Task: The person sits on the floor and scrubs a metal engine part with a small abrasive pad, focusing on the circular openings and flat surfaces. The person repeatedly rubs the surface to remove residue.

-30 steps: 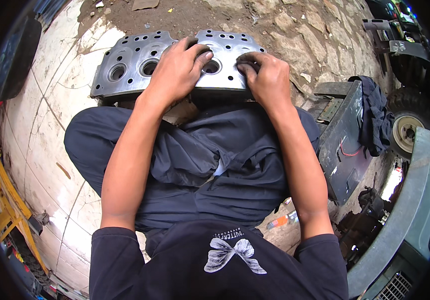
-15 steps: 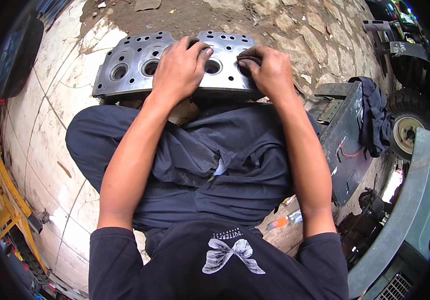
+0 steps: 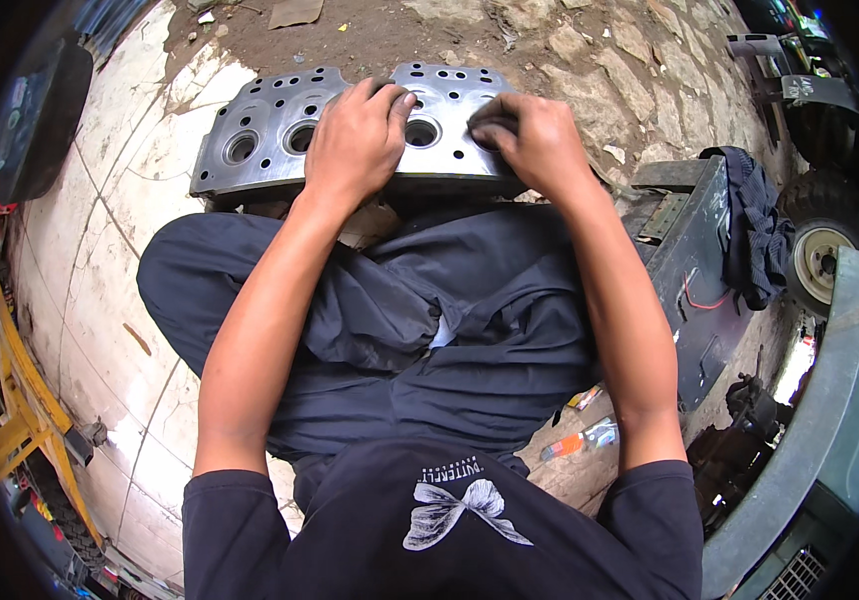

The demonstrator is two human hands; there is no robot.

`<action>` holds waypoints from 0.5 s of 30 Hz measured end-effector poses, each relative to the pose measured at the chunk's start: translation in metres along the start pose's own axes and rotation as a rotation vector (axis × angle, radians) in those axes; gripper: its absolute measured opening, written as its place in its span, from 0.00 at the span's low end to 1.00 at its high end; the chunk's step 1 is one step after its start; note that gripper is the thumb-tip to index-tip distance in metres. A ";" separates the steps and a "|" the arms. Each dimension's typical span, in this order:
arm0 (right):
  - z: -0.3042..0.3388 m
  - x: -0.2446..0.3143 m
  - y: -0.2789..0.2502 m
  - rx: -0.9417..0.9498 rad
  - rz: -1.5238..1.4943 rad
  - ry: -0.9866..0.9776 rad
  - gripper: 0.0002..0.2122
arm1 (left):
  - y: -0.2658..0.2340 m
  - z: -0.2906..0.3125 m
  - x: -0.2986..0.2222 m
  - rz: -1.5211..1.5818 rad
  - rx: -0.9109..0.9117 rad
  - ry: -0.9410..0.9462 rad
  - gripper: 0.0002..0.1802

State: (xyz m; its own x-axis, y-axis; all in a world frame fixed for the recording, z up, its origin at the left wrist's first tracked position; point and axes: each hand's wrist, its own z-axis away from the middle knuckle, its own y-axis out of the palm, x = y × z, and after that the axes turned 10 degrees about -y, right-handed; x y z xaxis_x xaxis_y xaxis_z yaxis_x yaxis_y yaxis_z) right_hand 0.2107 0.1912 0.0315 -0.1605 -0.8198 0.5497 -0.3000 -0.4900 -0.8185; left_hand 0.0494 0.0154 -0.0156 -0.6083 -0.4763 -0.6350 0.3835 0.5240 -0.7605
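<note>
A grey metal cylinder head (image 3: 275,115) lies in front of my crossed legs, its machined face up, with round valve ports and small bolt holes. My left hand (image 3: 358,135) rests palm down on its middle, thumb apart from the fingers, covering part of the face. At the right end, my right hand (image 3: 538,138) is closed, with blackened fingertips pinched together low over the rightmost port. Whatever sits between those fingers is dark and cannot be made out. An uncovered port (image 3: 422,132) shows between the two hands.
To my right stands a dark metal box (image 3: 690,270) with a dark cloth (image 3: 753,235) draped over it. Beyond are a wheel (image 3: 818,262) and a curved grey-green panel (image 3: 815,440). A yellow metal frame (image 3: 25,390) is at left. Stones and dirt lie ahead.
My right hand has shifted slightly left and down over the port, and the thin dark piece at its fingers shows less. My left hand stays nearly in place on the cylinder head.
</note>
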 end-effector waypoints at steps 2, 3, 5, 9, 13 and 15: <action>-0.006 -0.003 0.001 -0.013 0.092 0.012 0.09 | -0.001 -0.001 -0.004 0.012 -0.001 -0.007 0.19; -0.003 -0.001 0.003 -0.023 0.066 -0.004 0.09 | -0.002 0.001 -0.002 0.013 -0.001 -0.021 0.19; 0.000 -0.001 -0.004 0.069 -0.065 -0.028 0.09 | -0.002 0.002 0.000 0.009 -0.009 -0.027 0.19; -0.009 -0.014 -0.005 0.054 0.011 -0.111 0.07 | 0.001 0.001 -0.003 -0.010 -0.060 0.010 0.18; -0.003 -0.014 -0.005 0.079 -0.046 -0.151 0.08 | -0.001 0.001 -0.003 -0.005 -0.065 0.008 0.17; 0.000 -0.018 -0.013 0.146 -0.103 -0.207 0.08 | 0.000 0.002 -0.005 -0.026 -0.058 0.000 0.17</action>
State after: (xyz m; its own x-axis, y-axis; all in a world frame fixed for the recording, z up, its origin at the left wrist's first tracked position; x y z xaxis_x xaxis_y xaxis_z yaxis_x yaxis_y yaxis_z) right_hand 0.2171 0.2121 0.0319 0.0637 -0.7994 0.5975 -0.1638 -0.5989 -0.7839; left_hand 0.0541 0.0162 -0.0129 -0.6173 -0.4905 -0.6151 0.3264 0.5516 -0.7676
